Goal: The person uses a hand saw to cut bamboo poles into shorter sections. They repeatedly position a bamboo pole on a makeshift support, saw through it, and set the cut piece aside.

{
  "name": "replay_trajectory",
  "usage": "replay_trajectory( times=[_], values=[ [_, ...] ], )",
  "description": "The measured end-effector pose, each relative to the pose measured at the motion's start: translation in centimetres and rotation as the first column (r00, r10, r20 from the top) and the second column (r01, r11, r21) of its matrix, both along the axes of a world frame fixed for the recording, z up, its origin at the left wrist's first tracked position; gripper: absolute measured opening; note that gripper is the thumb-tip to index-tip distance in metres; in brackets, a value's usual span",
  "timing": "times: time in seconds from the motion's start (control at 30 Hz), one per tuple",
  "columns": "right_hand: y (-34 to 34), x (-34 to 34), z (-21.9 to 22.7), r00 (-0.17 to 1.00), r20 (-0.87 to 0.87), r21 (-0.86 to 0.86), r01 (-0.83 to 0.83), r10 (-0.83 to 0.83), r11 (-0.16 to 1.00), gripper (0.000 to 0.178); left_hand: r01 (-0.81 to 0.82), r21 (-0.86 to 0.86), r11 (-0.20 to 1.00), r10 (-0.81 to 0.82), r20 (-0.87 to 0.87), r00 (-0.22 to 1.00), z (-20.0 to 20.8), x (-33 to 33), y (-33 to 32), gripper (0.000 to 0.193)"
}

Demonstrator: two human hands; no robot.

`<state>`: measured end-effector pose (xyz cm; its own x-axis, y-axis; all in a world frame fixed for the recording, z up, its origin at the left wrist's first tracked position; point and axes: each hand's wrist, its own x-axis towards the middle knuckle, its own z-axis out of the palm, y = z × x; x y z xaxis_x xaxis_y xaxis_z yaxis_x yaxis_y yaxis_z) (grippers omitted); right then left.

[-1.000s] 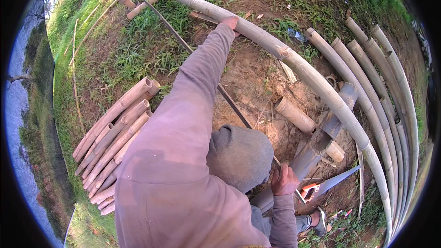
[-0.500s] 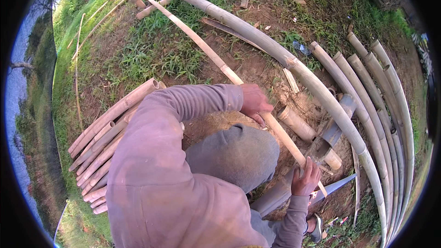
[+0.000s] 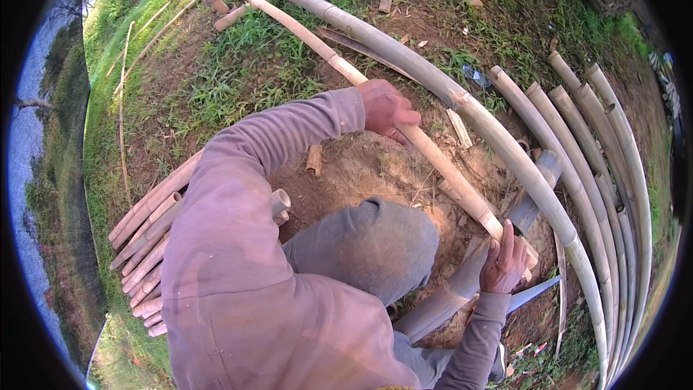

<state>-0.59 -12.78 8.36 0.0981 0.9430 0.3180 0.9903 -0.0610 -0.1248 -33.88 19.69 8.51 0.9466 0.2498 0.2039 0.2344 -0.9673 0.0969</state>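
In the head view, the left hand (image 3: pixel 388 108) grips a long bamboo strip (image 3: pixel 449 172) a little above the middle of the scene, its fingers curled over the strip. The strip slants from the grass at the upper left, passes under that hand and comes down to the right hand (image 3: pixel 505 261). There the thumb and forefinger rest against the strip close to its lower end; how far this hand is closed around it cannot be told. Just beneath the right hand lies a thick, dark bamboo trunk (image 3: pixel 451 292), and to the hand's right, near the wrist, shows a saw blade (image 3: pixel 535 292). A long grey bamboo pole (image 3: pixel 494 128) curves past on the far side of both hands, apart from them. The person's bent knee (image 3: pixel 372 245) is on the near side of the strip. Cut tubes (image 3: pixel 155 197) are piled at the left, and more poles (image 3: pixel 567 133) lie side by side at the right.
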Motion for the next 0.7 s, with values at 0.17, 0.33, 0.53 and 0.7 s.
replay_trajectory(
  times=[0.17,0.33,0.53,0.7],
  values=[
    [2.5,-1.0,-0.7,1.0,-0.028,0.011,0.0,0.0,1.0,0.052,-0.008,0.012,1.0,0.008,0.005,1.0,-1.3,-0.7,2.7,0.051],
    [2.9,-0.8,-1.7,0.999,-0.022,-0.004,0.028,-0.028,1.0,0.051,0.0,-0.006,1.0,0.0,-0.012,1.0,-2.0,-0.1,3.6,0.05],
    [2.7,0.0,-2.6,0.999,-0.031,0.019,0.028,-0.028,0.999,0.049,0.049,0.0,0.999,-0.049,0.052,0.997,-2.5,0.8,3.8,0.05],
    [2.6,1.0,-2.1,1.0,-0.008,0.038,0.018,-0.017,0.999,0.049,0.038,-0.002,0.999,-0.037,0.046,0.998,-2.5,1.7,3.3,0.051]
  ],
)
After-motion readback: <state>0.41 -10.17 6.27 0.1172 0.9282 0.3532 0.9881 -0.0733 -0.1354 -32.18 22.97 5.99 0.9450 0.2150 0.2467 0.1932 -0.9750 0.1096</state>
